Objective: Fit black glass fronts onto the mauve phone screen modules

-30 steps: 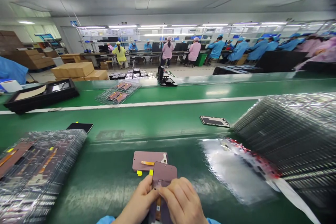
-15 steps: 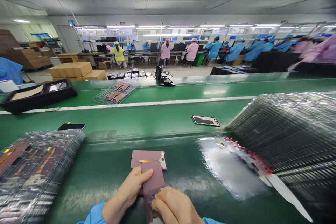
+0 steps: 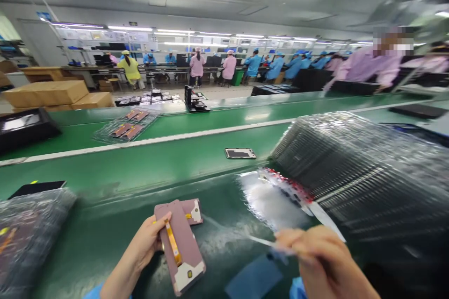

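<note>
My left hand (image 3: 149, 238) grips a brownish phone screen panel (image 3: 185, 247), its back turned up. An orange flex cable (image 3: 172, 243) runs along that back, and one end is whitish. Behind it a second panel (image 3: 195, 209) lies on the green bench, partly covered. Off to the right, my right hand (image 3: 322, 257) is closed in a pinch on a thin clear film (image 3: 259, 240), which trails left and is blurred. Below that hand shows a bluish see-through sheet (image 3: 254, 276); whether it is joined to the film I cannot tell.
Clear plastic trays (image 3: 351, 168) are stacked at the right, beside a pile of clear film sheets (image 3: 273, 201) with red marks. More trays holding panels (image 3: 24, 247) stand at the left. A phone frame (image 3: 240, 153) lies ahead. A person in pink (image 3: 365, 67) is beyond the belt.
My right hand has moved from the panel out to the right, drawing a clear film away. The held panel now shows its cable side. My view has swung right.
</note>
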A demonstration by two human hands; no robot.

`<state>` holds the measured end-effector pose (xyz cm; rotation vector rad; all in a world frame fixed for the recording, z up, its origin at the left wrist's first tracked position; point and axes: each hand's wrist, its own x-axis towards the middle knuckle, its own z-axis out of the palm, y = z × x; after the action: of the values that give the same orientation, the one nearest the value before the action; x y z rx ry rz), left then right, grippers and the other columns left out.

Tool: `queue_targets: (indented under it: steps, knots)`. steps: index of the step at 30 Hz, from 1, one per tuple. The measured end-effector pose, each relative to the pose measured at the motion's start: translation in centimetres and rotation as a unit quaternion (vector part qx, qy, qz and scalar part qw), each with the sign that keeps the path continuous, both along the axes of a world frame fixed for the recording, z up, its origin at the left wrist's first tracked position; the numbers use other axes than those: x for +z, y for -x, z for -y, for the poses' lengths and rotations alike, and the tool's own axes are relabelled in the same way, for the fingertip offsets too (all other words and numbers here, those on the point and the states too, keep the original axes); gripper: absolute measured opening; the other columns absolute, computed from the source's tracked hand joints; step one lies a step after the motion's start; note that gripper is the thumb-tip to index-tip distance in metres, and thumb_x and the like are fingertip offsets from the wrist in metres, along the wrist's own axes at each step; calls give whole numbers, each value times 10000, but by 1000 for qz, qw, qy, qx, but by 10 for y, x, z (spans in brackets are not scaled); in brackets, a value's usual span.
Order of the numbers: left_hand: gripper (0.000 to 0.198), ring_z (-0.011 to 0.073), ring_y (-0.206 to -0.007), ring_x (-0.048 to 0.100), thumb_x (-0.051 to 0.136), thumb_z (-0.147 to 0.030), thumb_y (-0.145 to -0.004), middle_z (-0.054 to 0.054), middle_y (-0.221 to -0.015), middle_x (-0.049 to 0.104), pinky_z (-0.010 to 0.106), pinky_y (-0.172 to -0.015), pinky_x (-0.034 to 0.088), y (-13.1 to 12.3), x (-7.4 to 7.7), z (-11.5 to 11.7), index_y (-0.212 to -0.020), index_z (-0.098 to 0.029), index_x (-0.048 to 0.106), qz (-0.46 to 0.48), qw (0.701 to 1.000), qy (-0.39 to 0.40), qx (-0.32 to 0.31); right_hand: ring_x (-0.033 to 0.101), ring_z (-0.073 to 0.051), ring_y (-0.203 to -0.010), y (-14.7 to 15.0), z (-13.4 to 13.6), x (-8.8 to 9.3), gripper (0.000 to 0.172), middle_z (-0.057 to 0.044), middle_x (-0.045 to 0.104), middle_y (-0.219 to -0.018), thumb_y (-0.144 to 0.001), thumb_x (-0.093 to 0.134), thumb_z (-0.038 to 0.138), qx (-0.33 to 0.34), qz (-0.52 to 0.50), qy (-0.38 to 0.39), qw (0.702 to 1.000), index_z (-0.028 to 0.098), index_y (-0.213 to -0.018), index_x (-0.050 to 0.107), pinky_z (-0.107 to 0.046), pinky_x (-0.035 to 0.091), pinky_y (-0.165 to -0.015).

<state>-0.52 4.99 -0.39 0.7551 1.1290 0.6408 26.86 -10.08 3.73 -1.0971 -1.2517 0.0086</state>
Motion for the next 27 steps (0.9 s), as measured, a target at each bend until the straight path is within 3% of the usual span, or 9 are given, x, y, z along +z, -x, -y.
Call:
queue_targets:
  steps: [3,6,10,15,18,20,23,25,27]
  knots:
    - [506,183,-569,693,887,-446,-571,60,-705,750,248,-510,552,4,4,-3,-900,-113,694,-6,1000,11,7,637,-206,-739,-49,-16,-5,107,-26,664,-753,-916,609,292,-163,-16,80,983,232,-831,635,-367,513,-733]
    - [542,196,-573,698,906,-445,-533,59,-705,752,270,-508,573,6,9,-5,-906,-110,702,0,1000,19,3,659,-232,-771,-111,-36,-28,271,-52,694,-785,-912,526,462,-208,-2,235,949,210,-913,628,-365,521,-727]
    - [548,202,-601,706,889,-418,-579,73,-757,769,280,-528,587,6,13,-8,-986,-98,708,17,1000,12,-6,612,-272,-766,-171,-62,-67,327,-114,696,-851,-817,530,494,-275,23,288,917,192,-821,654,-436,480,-751]
    - [374,229,-732,739,799,-332,-727,90,-848,784,316,-634,618,-1,21,-11,-1009,-111,692,40,999,-6,36,519,-372,-945,-184,-74,-92,276,-185,646,-924,-781,536,424,-316,38,313,895,175,-784,656,-564,363,-878]
    - [315,222,-738,736,726,-352,-804,103,-847,778,325,-650,620,-7,28,-11,-994,-104,687,48,998,-24,36,339,-473,-1194,-170,-78,-89,408,-290,503,-1244,-805,550,414,-319,27,296,900,100,-1049,642,-660,197,-975]
    - [321,214,-700,728,720,-386,-806,102,-810,770,309,-605,610,-13,31,-12,-956,-104,684,42,998,-32,18,258,-470,-1274,-147,-83,-82,531,-289,404,-1364,-830,562,468,-267,12,286,920,100,-1214,567,-659,156,-1012]
    - [354,193,-661,715,749,-420,-770,75,-783,759,276,-568,582,-28,34,-17,-952,-124,680,39,998,-40,-25,498,-366,-1128,-92,-91,-70,550,-192,591,-1187,-836,520,661,-59,-16,300,952,194,-1110,617,-551,369,-972]
    - [356,162,-640,700,761,-435,-752,48,-752,744,247,-589,562,-41,35,-21,-925,-134,678,48,996,-48,-56,639,-284,-926,-47,-95,-64,649,-124,697,-968,-851,348,786,96,-26,321,942,218,-869,663,-437,511,-828]
    - [355,127,-600,673,745,-467,-758,28,-719,723,222,-598,537,-56,33,-23,-877,-142,667,63,992,-61,-92,688,-243,-757,-7,-97,-59,837,-110,722,-829,-839,133,845,210,-42,336,917,203,-791,669,-377,558,-671]
